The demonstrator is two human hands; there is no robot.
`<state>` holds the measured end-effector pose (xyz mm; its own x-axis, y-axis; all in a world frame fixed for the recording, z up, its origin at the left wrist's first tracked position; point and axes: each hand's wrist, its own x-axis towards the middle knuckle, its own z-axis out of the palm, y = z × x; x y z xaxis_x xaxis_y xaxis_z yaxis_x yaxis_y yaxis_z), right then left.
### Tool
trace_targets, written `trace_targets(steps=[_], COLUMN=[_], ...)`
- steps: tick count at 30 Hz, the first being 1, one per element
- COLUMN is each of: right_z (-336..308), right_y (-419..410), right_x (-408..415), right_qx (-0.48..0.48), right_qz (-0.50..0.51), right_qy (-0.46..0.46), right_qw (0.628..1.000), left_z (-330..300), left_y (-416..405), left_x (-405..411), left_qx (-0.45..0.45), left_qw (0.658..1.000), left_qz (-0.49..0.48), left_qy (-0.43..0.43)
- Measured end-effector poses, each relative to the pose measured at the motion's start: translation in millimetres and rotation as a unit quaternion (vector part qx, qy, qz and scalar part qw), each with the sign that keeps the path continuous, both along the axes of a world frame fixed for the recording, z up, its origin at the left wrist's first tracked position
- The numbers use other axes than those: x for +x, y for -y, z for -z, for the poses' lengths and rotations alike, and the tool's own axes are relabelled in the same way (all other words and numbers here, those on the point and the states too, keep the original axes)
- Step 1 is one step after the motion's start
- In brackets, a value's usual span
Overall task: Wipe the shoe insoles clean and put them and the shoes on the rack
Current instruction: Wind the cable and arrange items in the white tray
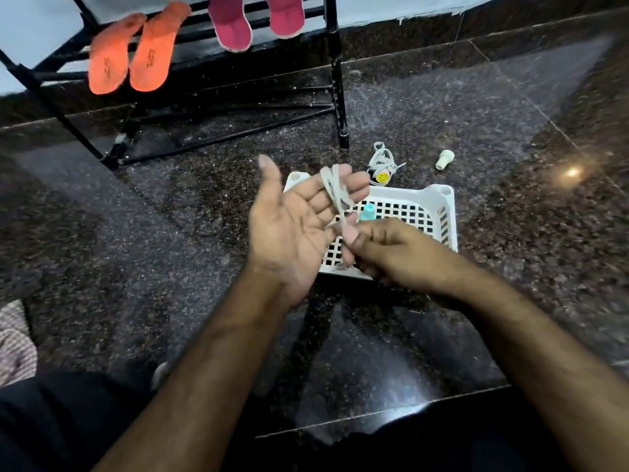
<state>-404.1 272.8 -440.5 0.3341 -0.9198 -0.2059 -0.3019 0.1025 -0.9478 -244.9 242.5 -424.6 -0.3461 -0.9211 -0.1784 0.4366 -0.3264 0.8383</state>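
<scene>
Shoelace is what the hands are busy with: the left hand is spread palm-up above the white basket, the lace looped round its fingers, while the right hand pinches the lace's loose end. Beyond the basket, two orange insoles and a pair of pink shoes lie on the rack. Wiping and racking look done; next, I judge, finish winding and set the bundle by the other coiled lace just behind the basket.
</scene>
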Motion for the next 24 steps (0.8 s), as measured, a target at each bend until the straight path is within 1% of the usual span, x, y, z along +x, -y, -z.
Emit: trace_targets(steps=[1,2,3,4,5,6,7,8,9,11,13,15,16,17,18,19,20,21,22,23,24], right_z=[3,5,5,4,3,0,-3,-7,-10,-15,-12,-5,-2,-1,0,-1,-3,-6,-8,-9,-9], right_y=[0,0,2,3,5,6,6,6,5,2,-1,-1,-1,0,2,3,4,4,4,4,4], right_x=[1,0,-1,-3,-5,-6,-7,-7,-6,-4,-1,0,1,0,-2,-3,-4,-4,-3,-3,-2], right_qx=[0.008,0.013,0.016,0.019,0.020,0.018,0.012,0.002,-0.009,-0.027,-0.022,-0.011,-0.005,0.004,0.012,0.016,0.015,0.010,0.001,-0.009,-0.018], right_qz=[-0.012,0.000,0.027,0.064,0.108,0.152,0.189,0.211,0.213,0.169,0.092,0.042,0.049,0.076,0.115,0.156,0.190,0.209,0.212,0.202,0.181], right_qy=[-0.023,-0.034,-0.033,-0.021,0.000,0.029,0.062,0.091,0.111,0.118,0.084,0.021,-0.003,-0.011,-0.005,0.013,0.037,0.064,0.090,0.111,0.119], right_qw=[1.000,0.999,0.999,0.998,0.994,0.988,0.980,0.973,0.971,0.978,0.992,0.999,0.999,0.997,0.993,0.987,0.981,0.976,0.973,0.973,0.976], left_z=[-2,-5,-5,-4,-4,-5,-2,1,5,11,8,3,0,-2,-5,-3,0,1,5,9,14], left_y=[0,-1,0,0,-1,-2,-1,-1,-1,-2,-1,3,4,4,3,2,1,1,1,1,2], left_x=[4,8,11,12,11,7,3,-2,-6,-10,-6,3,8,11,13,13,11,7,2,-1,-4], left_qx=[0.003,0.007,0.001,-0.025,-0.062,-0.102,-0.127,-0.125,-0.108,-0.075,-0.044,-0.025,-0.018,-0.010,-0.017,-0.044,-0.084,-0.118,-0.130,-0.123,-0.117], left_qw=[0.999,0.998,0.998,0.998,0.988,0.967,0.946,0.935,0.936,0.953,0.978,0.997,0.999,0.999,0.997,0.989,0.970,0.948,0.935,0.932,0.931], left_qz=[-0.007,-0.021,-0.036,-0.049,-0.054,-0.036,-0.001,0.040,0.063,0.055,0.011,-0.018,-0.028,-0.038,-0.042,-0.040,-0.024,0.006,0.045,0.074,0.084], left_qy=[-0.047,-0.065,-0.046,0.023,0.130,0.231,0.300,0.328,0.329,0.289,0.206,0.076,0.037,0.025,0.056,0.135,0.228,0.295,0.327,0.333,0.335])
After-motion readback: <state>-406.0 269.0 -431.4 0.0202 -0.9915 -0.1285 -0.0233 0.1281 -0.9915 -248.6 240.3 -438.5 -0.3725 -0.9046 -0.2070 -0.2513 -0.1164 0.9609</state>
